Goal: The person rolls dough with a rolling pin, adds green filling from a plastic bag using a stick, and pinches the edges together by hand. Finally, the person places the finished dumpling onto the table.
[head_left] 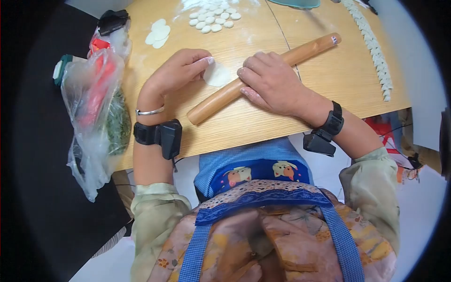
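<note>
The grip of the left hand is narrow, its fingertips pinching the edge of a small flat round of dough on the wooden worktop. The right hand lies palm down, fingers spread flat, pressing on the middle of a wooden rolling pin, which runs at a slant and touches the round's near edge. Farther back lie small dough pieces and a stack of rolled rounds. A long dough rope lies to the right; plastic bags sit at the left edge.
</note>
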